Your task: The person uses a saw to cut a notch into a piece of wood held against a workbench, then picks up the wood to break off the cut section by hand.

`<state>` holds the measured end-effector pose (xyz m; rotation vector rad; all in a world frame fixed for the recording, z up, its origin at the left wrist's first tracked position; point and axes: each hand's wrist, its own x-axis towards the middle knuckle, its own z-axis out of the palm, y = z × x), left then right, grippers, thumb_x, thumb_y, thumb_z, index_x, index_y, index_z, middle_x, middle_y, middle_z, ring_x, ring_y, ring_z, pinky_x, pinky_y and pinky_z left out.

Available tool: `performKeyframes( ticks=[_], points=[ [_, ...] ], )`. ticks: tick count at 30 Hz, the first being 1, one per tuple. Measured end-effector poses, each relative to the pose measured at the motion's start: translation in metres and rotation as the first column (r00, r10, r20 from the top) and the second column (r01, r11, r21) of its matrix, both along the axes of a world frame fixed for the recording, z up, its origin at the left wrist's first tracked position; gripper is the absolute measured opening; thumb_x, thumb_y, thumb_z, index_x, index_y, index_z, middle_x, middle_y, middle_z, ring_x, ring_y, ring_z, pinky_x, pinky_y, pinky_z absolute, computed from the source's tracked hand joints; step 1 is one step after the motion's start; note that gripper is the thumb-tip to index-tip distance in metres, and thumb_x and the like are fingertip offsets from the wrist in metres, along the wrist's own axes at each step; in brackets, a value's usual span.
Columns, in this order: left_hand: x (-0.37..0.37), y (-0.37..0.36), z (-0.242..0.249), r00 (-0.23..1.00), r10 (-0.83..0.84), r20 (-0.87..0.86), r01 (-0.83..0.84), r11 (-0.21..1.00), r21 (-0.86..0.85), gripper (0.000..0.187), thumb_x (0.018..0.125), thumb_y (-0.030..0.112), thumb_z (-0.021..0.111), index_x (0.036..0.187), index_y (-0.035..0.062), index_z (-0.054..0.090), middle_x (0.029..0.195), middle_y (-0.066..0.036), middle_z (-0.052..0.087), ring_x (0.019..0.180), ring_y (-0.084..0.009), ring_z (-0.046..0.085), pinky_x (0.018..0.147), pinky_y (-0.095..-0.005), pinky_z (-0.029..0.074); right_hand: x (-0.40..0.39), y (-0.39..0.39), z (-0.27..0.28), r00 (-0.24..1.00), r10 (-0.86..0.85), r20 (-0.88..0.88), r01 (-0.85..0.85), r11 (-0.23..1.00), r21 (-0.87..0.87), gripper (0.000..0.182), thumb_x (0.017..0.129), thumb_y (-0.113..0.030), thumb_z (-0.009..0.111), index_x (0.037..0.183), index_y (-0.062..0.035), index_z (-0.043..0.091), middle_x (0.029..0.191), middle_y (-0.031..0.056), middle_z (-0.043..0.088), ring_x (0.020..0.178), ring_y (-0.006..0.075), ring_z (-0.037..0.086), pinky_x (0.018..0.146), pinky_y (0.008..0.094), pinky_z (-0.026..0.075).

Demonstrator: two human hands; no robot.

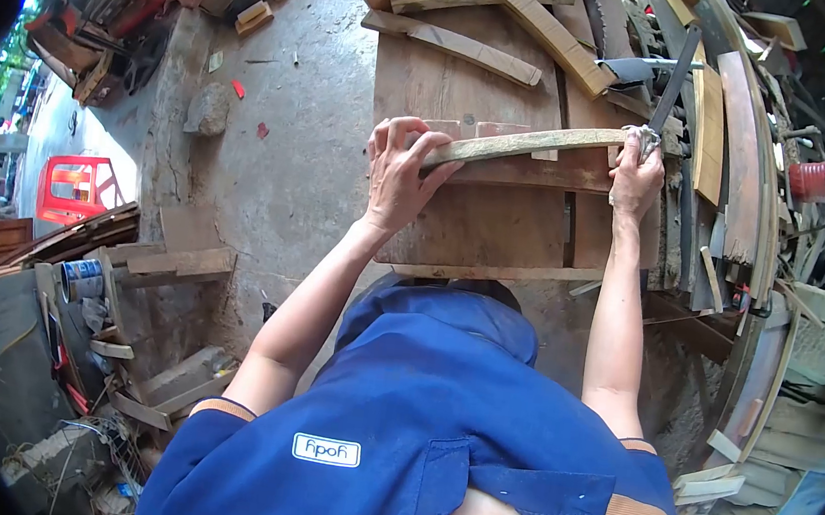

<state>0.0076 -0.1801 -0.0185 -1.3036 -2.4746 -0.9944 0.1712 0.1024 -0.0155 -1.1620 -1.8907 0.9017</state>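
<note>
A long, slightly curved wooden strip lies across the front part of the wooden workbench. My left hand is closed around its left end, fingers over the top. At the right end, my right hand is closed on the handle of a long dark blade, whose handle looks wrapped in pale material. The blade points away and slightly right. The right hand is also against the strip's right end; whether it grips the strip too is hard to tell.
Curved wood pieces are piled at the bench's back, beside a toothed saw blade. Boards line the right side, near a red plastic container. A red stool and scrap wood stand left.
</note>
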Motion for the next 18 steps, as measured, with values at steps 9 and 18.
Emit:
performKeyframes(
  ticks=[9,18],
  points=[
    [0.007,-0.003,0.016,0.999,0.037,-0.025,-0.038,0.999,-0.016,0.039,0.078,0.035,0.075,0.112,0.0182,0.066,0.105,-0.003,0.056,0.105,-0.0253,0.048,0.096,-0.0418,0.035,0.027,-0.057,0.016,0.991,0.129,0.033,-0.129,0.991,-0.021,0.045,0.101,-0.044,0.043,0.105,-0.0037,0.065,0.059,0.0044,0.059,0.045,0.0155,0.054,0.043,0.0327,0.041],
    [0.004,-0.007,0.015,0.995,-0.075,-0.062,0.067,0.990,-0.124,0.032,0.082,0.026,0.071,0.111,0.0146,0.067,0.101,-0.005,0.058,0.099,-0.0260,0.054,0.088,-0.0391,0.043,0.004,-0.192,0.024,0.808,0.440,0.392,-0.506,0.859,0.080,0.017,0.095,-0.023,0.047,0.095,-0.0069,0.054,0.065,0.0189,0.066,0.063,0.0377,0.068,0.054,0.0482,0.055]
  ],
)
